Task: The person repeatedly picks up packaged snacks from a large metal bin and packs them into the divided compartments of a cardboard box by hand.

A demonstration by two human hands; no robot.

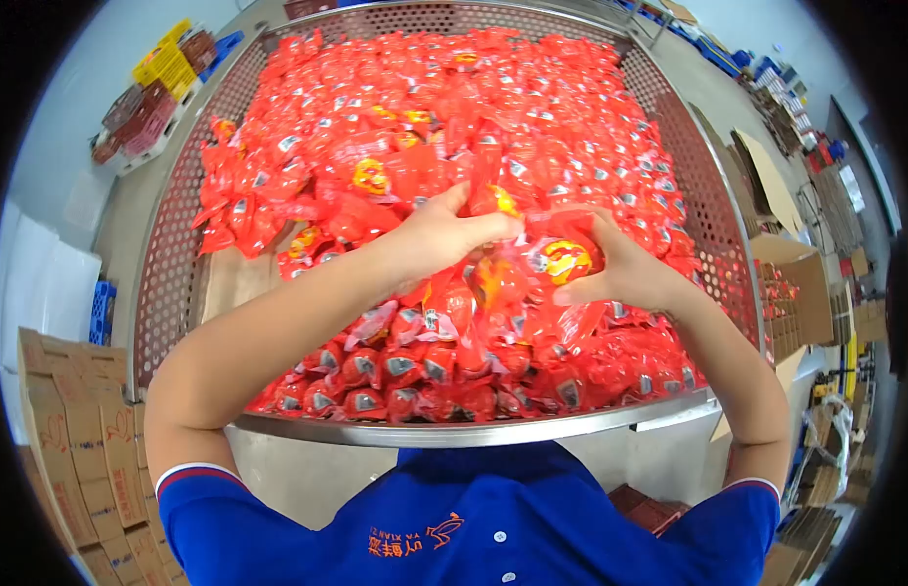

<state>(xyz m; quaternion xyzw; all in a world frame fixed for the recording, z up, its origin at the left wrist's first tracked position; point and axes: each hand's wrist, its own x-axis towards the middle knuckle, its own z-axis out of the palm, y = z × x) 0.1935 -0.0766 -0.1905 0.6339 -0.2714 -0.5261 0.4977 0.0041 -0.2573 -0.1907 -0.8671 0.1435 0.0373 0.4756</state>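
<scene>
Shiny red plastic packets (444, 98) with rounded contents fill a perforated metal bin. My right hand (625, 269) is curled around a red packet with a yellow label (567, 262), its thumb below and its fingers above. Just to the left, my left hand (459, 232) is closed on another red packet (501, 201), which also shows a yellow patch. Some of its fingers are hidden among the red wrappers. Both hands are above the near middle of the pile, a short gap apart.
The bin's steel rim (473, 430) runs close to my body, and its perforated wall (166, 259) rises at the left. Flattened cartons (83, 430) are stacked at lower left. An open cardboard box (801, 293) stands at right. Yellow crates (166, 61) are at far left.
</scene>
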